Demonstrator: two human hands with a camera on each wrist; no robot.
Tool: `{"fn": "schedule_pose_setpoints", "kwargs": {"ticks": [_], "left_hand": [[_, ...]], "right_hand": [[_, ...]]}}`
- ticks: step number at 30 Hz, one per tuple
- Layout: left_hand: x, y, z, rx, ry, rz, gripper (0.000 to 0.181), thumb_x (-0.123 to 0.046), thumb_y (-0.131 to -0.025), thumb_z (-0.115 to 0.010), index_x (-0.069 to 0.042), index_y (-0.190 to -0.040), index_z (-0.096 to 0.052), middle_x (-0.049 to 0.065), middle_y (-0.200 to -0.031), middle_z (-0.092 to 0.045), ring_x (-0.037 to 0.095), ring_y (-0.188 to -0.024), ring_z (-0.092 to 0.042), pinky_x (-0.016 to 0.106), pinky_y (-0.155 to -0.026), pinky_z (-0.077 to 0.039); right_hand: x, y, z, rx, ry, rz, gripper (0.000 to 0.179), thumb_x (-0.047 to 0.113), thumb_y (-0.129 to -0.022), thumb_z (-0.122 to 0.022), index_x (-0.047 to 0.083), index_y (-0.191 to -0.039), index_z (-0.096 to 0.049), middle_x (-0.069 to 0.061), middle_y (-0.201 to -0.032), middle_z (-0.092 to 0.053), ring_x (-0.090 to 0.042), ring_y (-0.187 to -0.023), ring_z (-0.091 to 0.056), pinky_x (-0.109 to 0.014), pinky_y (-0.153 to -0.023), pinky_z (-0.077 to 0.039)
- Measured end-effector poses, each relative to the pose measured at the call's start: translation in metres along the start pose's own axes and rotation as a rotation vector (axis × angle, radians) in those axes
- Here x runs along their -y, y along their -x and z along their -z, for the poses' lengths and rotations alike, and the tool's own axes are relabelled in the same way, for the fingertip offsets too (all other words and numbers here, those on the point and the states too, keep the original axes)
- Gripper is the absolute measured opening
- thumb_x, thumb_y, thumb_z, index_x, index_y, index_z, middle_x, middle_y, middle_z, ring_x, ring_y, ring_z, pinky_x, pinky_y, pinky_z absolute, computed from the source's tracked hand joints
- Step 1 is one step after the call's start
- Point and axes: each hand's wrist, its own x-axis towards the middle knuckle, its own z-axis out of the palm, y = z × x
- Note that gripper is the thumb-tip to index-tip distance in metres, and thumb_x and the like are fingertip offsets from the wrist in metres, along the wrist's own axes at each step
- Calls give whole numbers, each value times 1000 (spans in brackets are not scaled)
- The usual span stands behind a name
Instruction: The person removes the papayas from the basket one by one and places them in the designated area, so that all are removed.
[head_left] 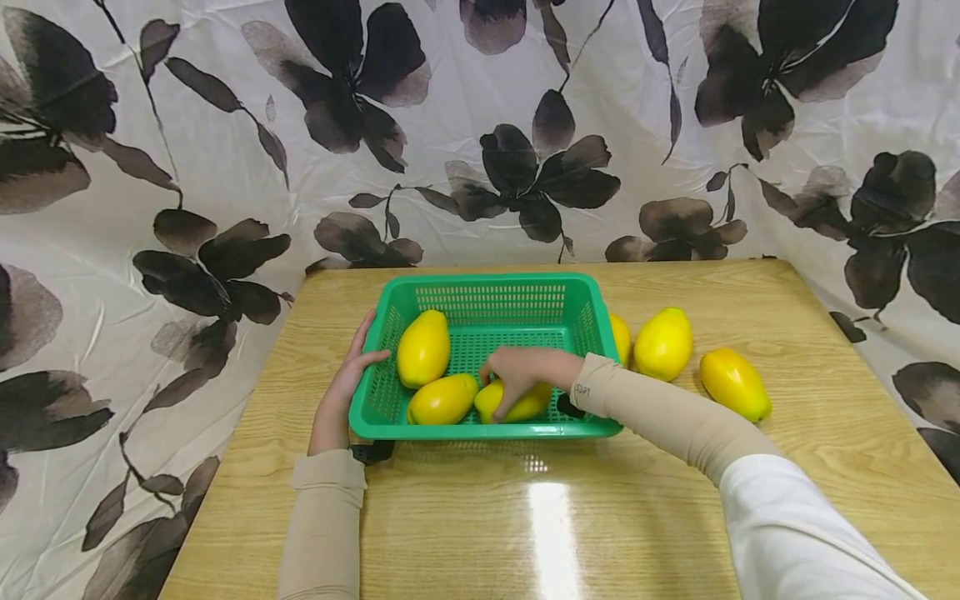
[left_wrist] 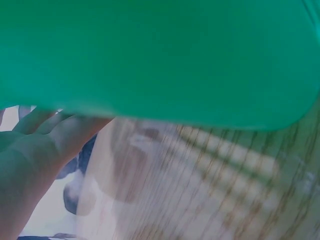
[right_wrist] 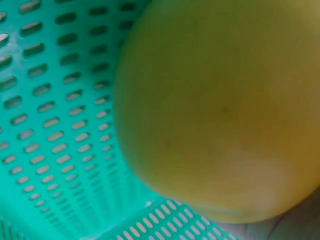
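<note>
Head: right hand (head_left: 531, 369) grips a yellow fruit (head_left: 536, 402) in the green basket (head_left: 480, 432), beneath that hand, by basket's near wall, long axis roughly along it; left hand (head_left: 347, 385) farther, holding basket's left rim. Right sleeve (head_left: 660, 412) writing: too small.

Left wrist: hand beneath basket rim, thumb hidden.

Right wrist: fruit beside basket's slotted wall, no label seen.

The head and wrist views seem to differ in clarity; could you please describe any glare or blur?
Head view: mostly sharp, bright glare on the table before the green basket; left wrist view: green basket smooth and out of focus; right wrist view: yellow fruit soft and dim, with a pale sheen towards its lower right.
</note>
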Motion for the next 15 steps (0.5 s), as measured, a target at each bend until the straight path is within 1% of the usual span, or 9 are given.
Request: {"fn": "schedule_pose_setpoints", "kwargs": {"ticks": [2, 5, 8, 13, 15], "left_hand": [[0, 0, 0, 0, -1, 2, 73, 4, -92, -39, -16, -148, 3, 3, -153, 9, 28, -136, -7, 46, -105, -21], [0, 0, 1, -6, -21, -12, 73, 4, -91, -40, -15, -148, 2, 4, -152, 10, 28, -137, 0, 49, -107, -15], [0, 0, 1, -9, -41, -24, 73, 4, -91, -41, -13, -148, 2, 4, -152, 12, 27, -137, 5, 50, -107, -12], [1, -1, 2, -2, -21, -12, 73, 4, -92, -40, -15, -148, 3, 4, -152, 12, 29, -137, 1, 49, -106, -16], [1, 0, 1, -2, -18, -4, 73, 3, -92, -40, -16, -148, 3, 3, -152, 11, 29, -137, -2, 49, -106, -17]], "right_hand": [[0, 2, 5, -19, -9, -9, 57, 50, -64, -76, 10, -103, -65, 0, -92, -61, -10, -80, -54, -21, -67, -46], [0, 5, 12, -60, -12, -7, 59, 53, -64, -76, 10, -103, -66, 1, -93, -61, -11, -81, -53, -21, -67, -46], [-1, 9, 19, -101, -30, 6, 60, 53, -63, -76, 10, -104, -66, 2, -94, -61, -10, -82, -52, -21, -68, -45], [-3, 15, 30, -167, -69, 51, 61, 50, -64, -77, 7, -107, -66, 1, -99, -63, -11, -84, -52, -20, -70, -45], [-4, 17, 33, -193, -85, 75, 61, 49, -65, -76, 7, -106, -66, 0, -98, -64, -11, -82, -54, -20, -68, -46]]}}
